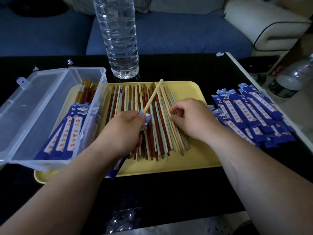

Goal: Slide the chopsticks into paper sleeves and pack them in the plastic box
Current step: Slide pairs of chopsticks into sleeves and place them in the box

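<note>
My left hand (126, 128) grips a blue paper sleeve (116, 168) with one pale chopstick (153, 96) sticking out of its top. The sleeve's lower end shows under my wrist. My right hand (189, 118) rests on the loose chopsticks (157, 133) spread over the yellow tray (199, 160), its fingertips pinching a pale one. The clear plastic box (71, 156) sits at the tray's left end, lid open, holding several sleeved chopsticks (71, 131). A pile of empty blue sleeves (254, 114) lies to the right of the tray.
A tall clear water bottle (121, 39) stands just behind the tray. The box lid (28, 102) lies open to the left. Another bottle (291, 78) lies beyond the table's right edge. A blue sofa (169, 34) is behind the black table (160, 192).
</note>
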